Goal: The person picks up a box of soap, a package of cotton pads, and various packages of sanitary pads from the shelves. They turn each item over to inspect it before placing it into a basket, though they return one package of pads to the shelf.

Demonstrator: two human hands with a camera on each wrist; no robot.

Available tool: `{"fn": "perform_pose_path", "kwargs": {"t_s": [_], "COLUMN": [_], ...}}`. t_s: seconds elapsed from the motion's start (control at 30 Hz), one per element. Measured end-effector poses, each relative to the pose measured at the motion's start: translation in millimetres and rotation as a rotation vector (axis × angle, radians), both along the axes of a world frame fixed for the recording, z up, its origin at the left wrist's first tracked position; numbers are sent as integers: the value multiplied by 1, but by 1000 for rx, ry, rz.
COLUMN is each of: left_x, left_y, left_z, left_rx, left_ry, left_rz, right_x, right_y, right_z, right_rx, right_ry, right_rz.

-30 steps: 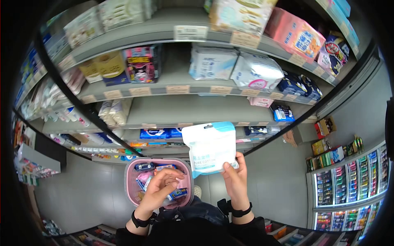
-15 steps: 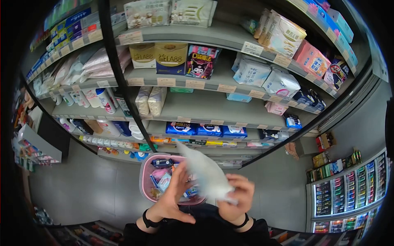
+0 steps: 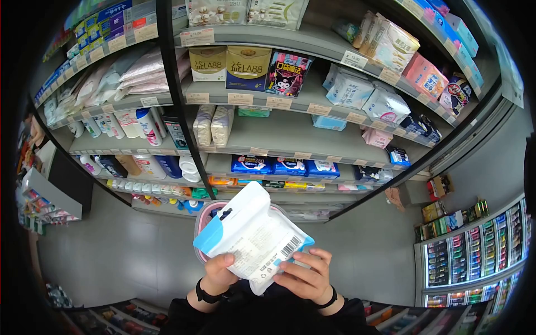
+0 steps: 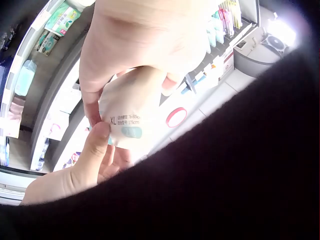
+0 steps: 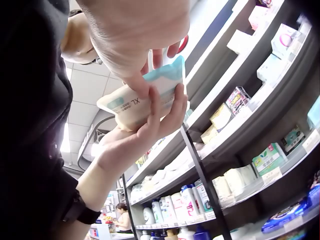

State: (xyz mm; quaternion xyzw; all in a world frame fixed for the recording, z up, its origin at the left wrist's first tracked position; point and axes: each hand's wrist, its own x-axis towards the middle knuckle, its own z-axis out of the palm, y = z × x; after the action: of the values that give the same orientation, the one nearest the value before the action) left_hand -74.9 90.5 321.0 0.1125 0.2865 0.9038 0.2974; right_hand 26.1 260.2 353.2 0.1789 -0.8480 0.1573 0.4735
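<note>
A white and light-blue pouch [image 3: 262, 234] is held in front of the body, tilted, with its barcode and small print facing up. The hang hole is towards the upper left. My left hand [image 3: 219, 272] grips its lower left edge, thumb on the printed face. On the lower right my right hand [image 3: 307, 276] holds it, fingers spread across the face near the barcode. From the left wrist view, "XL" shows on the pouch's lower side [image 4: 127, 120], with the right thumb pressed beside it. A pink basket [image 3: 199, 223] stands below, mostly hidden by the pouch.
Shelves [image 3: 279, 131] of packets and boxes rise in front, with blue packs [image 3: 287, 166] on a lower one. Bottles [image 3: 148, 127] stand to the left. Grey floor [image 3: 131, 251] runs on both sides, and a lit display rack [image 3: 474, 251] stands at the right.
The pouch was in the right hand, front showing; it has been turned over to its back. The left hand has come from above the basket to take hold of it. The view has shifted left.
</note>
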Motion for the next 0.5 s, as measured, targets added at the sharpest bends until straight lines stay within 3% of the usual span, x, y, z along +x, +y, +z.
{"fn": "perform_pose_path", "kwargs": {"t_s": [0.33, 0.5], "left_x": [3, -3], "left_y": [26, 57], "left_z": [0, -1], "left_rx": [-87, -67], "left_ry": [-30, 105], "left_rz": [-84, -186], "right_x": [7, 7], "right_y": [36, 74], "right_z": [-6, -17], "right_rx": [-5, -104], "right_ry": [-28, -48], "right_rz": [-46, -60]}}
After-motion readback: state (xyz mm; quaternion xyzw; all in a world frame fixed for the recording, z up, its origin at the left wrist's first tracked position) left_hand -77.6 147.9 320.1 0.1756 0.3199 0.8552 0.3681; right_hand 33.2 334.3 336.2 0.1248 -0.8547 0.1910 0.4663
